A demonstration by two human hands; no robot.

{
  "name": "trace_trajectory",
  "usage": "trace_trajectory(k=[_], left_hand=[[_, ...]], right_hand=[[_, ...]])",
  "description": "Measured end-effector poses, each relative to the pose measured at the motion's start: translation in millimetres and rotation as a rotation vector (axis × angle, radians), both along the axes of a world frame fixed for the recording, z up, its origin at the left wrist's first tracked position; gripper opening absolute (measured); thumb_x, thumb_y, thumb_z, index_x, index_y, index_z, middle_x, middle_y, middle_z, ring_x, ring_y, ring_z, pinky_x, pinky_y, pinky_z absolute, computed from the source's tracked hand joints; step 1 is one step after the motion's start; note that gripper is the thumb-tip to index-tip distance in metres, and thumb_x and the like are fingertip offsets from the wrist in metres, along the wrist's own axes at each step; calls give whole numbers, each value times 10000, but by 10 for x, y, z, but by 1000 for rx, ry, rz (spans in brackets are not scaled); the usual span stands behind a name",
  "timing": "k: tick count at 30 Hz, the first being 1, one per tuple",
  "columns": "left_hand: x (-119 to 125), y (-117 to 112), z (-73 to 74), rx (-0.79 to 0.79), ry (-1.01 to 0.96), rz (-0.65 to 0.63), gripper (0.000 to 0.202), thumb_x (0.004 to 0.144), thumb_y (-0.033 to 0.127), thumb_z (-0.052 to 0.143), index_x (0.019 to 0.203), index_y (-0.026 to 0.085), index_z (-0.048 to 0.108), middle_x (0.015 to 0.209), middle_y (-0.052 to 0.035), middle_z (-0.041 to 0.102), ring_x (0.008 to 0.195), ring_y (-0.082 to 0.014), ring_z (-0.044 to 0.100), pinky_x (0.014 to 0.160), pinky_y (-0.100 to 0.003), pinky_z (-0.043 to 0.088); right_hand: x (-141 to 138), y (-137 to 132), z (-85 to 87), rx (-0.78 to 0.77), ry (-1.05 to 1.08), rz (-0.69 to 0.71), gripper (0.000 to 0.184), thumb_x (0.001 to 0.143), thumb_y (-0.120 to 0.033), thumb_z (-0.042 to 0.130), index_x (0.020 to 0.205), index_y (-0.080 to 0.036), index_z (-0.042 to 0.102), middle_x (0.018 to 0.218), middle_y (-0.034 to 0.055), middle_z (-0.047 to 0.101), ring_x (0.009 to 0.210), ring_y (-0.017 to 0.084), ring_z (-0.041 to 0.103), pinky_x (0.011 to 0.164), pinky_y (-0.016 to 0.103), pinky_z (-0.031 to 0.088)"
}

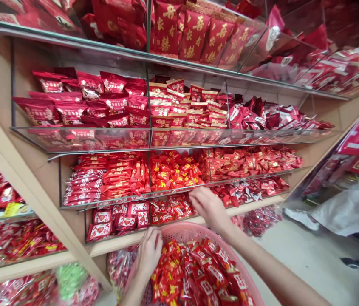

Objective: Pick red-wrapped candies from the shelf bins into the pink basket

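Observation:
A pink perforated plastic basket (pixel 195 227) sits low in front of me, heaped with small red-wrapped candies (pixel 198 272). My left hand (pixel 149 250) is at its left rim, fingers curled over the edge. Above the far rim, my right hand (pixel 210 209) has its fingers bent and closed at the front of the lower shelves; whatever they may hold is hidden. Closest to those fingertips are a bin of red candies with yellow print (pixel 174 172) and, beneath it, a bin of small red packets (pixel 169 210).
Tiered shelves with clear dividers (pixel 179 138) carry several kinds of red packets. A wooden post (pixel 23 182) slants at left beside another candy shelf. Bagged candies (pixel 258 219) lie on the floor. At right, a person's shoe (pixel 302 219) and pale clothing (pixel 348 212) show.

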State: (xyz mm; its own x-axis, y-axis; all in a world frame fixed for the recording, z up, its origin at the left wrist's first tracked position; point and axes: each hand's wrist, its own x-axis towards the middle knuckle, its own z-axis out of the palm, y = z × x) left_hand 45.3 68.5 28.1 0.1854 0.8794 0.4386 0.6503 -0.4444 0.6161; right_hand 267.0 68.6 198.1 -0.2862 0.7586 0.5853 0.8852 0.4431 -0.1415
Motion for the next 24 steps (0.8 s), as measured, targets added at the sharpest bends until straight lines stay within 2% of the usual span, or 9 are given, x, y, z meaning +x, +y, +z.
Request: trace_trajectory(k=[2, 4, 6, 8, 11, 16, 24], left_hand=[[-1, -4, 5, 2, -5, -6, 181, 864, 241, 386, 896, 217, 563, 942, -56, 598, 892, -191, 582, 793, -327, 469], [-3, -9, 9, 4, -11, -7, 181, 866, 242, 386, 901, 216, 562, 947, -57, 597, 896, -189, 581, 798, -327, 468], [-6, -12, 10, 5, -18, -8, 178, 868, 240, 387, 905, 216, 559, 951, -57, 596, 900, -186, 580, 803, -324, 469], [-10, -12, 8, 9, -23, -12, 176, 869, 240, 388, 902, 215, 559, 953, -58, 595, 906, -185, 580, 808, -320, 471], [-12, -9, 4, 18, -25, -16, 180, 868, 244, 388, 892, 214, 564, 946, -61, 596, 902, -188, 583, 807, -323, 475], [-6, -11, 2, 1, -27, -1, 195, 866, 244, 386, 902, 220, 576, 939, -57, 601, 873, -186, 586, 772, -321, 486], [5, -15, 34, 4, 2, 0, 189, 863, 241, 391, 889, 216, 576, 943, -54, 600, 892, -188, 579, 788, -325, 475]], right_hand=[[70, 199, 247, -23, -35, -166, 217, 931, -277, 377, 1002, -203, 568, 994, 53, 600, 863, 157, 582, 730, 250, 425], [97, 390, 398, -98, -116, -346, 211, 917, -293, 397, 1009, -207, 566, 994, 56, 606, 819, 169, 611, 664, 251, 428], [86, 541, 461, -185, -209, -473, 199, 900, -293, 423, 992, -198, 572, 968, 66, 618, 818, 192, 629, 640, 257, 428], [58, 636, 466, -254, -272, -542, 191, 888, -279, 437, 974, -184, 578, 950, 80, 628, 846, 214, 638, 648, 265, 432], [31, 685, 436, -308, -284, -586, 194, 886, -249, 432, 995, -172, 573, 972, 97, 631, 882, 223, 638, 675, 273, 439], [61, 689, 414, -342, -252, -582, 203, 875, -254, 466, 1030, -176, 572, 1012, 111, 625, 939, 217, 622, 715, 268, 440], [37, 645, 419, -322, -231, -593, 230, 909, -248, 401, 972, -175, 610, 976, 99, 620, 884, 188, 624, 680, 242, 424]])
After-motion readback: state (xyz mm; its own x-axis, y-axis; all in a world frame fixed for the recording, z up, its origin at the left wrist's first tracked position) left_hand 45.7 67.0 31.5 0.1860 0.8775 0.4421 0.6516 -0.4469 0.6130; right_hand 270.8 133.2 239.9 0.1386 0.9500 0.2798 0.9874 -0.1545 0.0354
